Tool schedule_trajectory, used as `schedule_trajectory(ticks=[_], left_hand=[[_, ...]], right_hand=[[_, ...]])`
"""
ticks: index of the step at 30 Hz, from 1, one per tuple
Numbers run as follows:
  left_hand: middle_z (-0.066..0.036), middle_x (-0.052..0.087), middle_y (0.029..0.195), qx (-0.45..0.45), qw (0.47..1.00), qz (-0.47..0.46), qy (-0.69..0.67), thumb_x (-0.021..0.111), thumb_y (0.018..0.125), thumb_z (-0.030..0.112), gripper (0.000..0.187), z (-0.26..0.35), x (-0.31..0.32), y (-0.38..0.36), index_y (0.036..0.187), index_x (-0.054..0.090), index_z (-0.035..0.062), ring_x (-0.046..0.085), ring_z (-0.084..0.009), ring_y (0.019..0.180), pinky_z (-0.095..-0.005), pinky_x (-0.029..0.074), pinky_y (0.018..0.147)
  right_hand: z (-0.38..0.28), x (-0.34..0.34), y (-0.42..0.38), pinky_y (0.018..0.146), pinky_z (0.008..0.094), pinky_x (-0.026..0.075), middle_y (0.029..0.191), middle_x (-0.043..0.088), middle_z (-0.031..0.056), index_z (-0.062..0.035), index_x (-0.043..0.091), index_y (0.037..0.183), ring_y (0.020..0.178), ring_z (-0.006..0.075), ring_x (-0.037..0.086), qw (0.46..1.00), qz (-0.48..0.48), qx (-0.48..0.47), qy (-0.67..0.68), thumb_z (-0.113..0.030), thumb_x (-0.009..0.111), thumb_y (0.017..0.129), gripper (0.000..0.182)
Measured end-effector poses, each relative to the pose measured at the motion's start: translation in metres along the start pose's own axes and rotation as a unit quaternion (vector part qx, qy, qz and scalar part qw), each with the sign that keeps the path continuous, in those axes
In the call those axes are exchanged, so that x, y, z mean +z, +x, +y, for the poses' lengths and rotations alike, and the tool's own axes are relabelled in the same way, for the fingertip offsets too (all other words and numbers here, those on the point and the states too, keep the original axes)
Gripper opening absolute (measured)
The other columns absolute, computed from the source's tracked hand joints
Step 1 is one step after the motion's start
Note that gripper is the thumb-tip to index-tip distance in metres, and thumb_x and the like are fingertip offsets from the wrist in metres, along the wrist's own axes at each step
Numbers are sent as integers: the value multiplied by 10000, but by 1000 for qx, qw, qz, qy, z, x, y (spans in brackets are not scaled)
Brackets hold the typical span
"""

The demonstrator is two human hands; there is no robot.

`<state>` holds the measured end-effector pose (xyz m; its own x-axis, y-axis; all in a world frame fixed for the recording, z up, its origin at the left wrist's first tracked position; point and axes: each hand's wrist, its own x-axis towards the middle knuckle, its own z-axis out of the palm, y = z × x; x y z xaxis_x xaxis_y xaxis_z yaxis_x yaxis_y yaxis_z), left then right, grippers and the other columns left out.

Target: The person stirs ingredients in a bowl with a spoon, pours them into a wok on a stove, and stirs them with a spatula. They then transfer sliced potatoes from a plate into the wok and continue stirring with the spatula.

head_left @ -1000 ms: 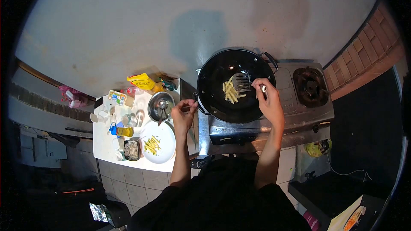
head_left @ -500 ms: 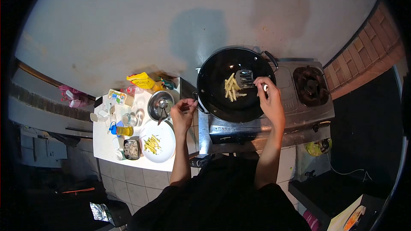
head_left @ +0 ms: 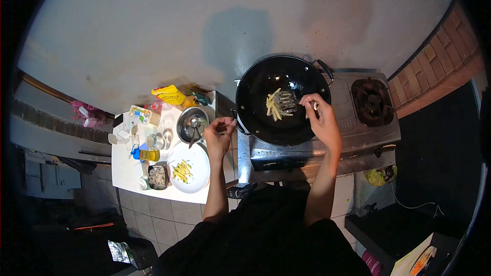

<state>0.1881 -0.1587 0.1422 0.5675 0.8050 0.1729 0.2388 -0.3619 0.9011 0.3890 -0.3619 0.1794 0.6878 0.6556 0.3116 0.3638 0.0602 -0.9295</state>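
A black wok (head_left: pixel 266 128) stands on the left side of the steel stove, with pale yellow strips of food like fries (head_left: pixel 271 106) in its middle. My right hand (head_left: pixel 321 117) is closed around the handle of a slotted metal spatula (head_left: pixel 285 101). The spatula's head lies over the right part of the fries, hiding some of them. At the wok's left side, the fingers of my left hand (head_left: pixel 220 132) are pinched on its loop handle (head_left: pixel 243 128). More strips (head_left: pixel 182 171) rest on a white plate (head_left: pixel 197 186) to the left.
The white table (head_left: pixel 123 166) at left also bears a metal bowl (head_left: pixel 185 135) with a spoon, a yellow bag (head_left: pixel 171 95), a blue-capped bottle (head_left: pixel 148 155), a glass jar (head_left: pixel 153 141) and a dark container (head_left: pixel 158 177). A second burner (head_left: pixel 372 103) sits right of the wok.
The spatula has moved down and left onto the fries, which are now bunched closer together. My right hand shifted slightly with it. My left hand stays at the wok handle.
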Motion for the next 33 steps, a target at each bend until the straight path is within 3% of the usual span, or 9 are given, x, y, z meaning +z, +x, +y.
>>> schedule_trajectory(ticks=[3, 6, 8, 27, 29, 30, 33], left_hand=[[-74, 663, 756, 5, 1000, 2, 8, 739, 770, 104, 191, 4, 0, 0, 860, 650, -39, 639, -131, 694, -254, 501, 665], [-73, 663, 756, 12, 1000, 3, 17, 742, 768, 106, 193, 3, 0, 1, 860, 650, -37, 639, -130, 694, -253, 501, 664], [-73, 664, 757, 9, 1000, 4, 15, 743, 768, 107, 194, 1, 0, 1, 860, 649, -35, 639, -130, 694, -252, 501, 665], [-72, 658, 768, -13, 1000, -2, -2, 746, 762, 98, 214, 1, 0, 2, 896, 644, -36, 625, -121, 691, -249, 504, 670], [-72, 656, 771, -12, 1000, -3, -10, 747, 761, 99, 223, 1, 1, 2, 905, 643, -36, 623, -121, 691, -251, 504, 669], [-70, 654, 773, -14, 1000, -3, -8, 745, 761, 96, 228, 3, 1, 1, 917, 641, -33, 621, -122, 694, -252, 503, 669], [-66, 651, 776, -14, 1000, -6, -10, 741, 764, 96, 237, -2, 1, 2, 939, 637, -27, 617, -121, 702, -254, 501, 670]], right_hand=[[-11, -3, -1, 678, 236, 423, 826, 588, 67, 15, 526, 905, 746, 101, 507, 999, 3, 15, 40, -9, 501, 909, 36], [-12, -5, -1, 672, 231, 415, 848, 579, 59, 15, 524, 909, 731, 101, 492, 997, 5, 40, 66, 6, 492, 906, 34], [-1, -8, 0, 614, 190, 381, 927, 550, 57, 15, 486, 917, 655, 52, 425, 999, 16, -35, 23, 18, 462, 930, 27], [-8, -10, 0, 584, 191, 390, 919, 575, 45, 14, 514, 938, 657, 46, 455, 994, 107, -6, -28, -9, 479, 934, 42], [-9, -15, 0, 569, 188, 390, 908, 588, 42, 10, 529, 935, 649, 40, 466, 990, 137, -28, -37, -12, 481, 934, 53], [-12, -17, -1, 545, 210, 391, 811, 578, 23, -4, 550, 931, 616, 58, 490, 988, 152, -7, -31, -5, 513, 905, 45], [-15, -23, -2, 552, 184, 389, 899, 604, 45, 6, 537, 922, 615, 35, 472, 987, 156, 4, -30, -39, 472, 943, 81]])
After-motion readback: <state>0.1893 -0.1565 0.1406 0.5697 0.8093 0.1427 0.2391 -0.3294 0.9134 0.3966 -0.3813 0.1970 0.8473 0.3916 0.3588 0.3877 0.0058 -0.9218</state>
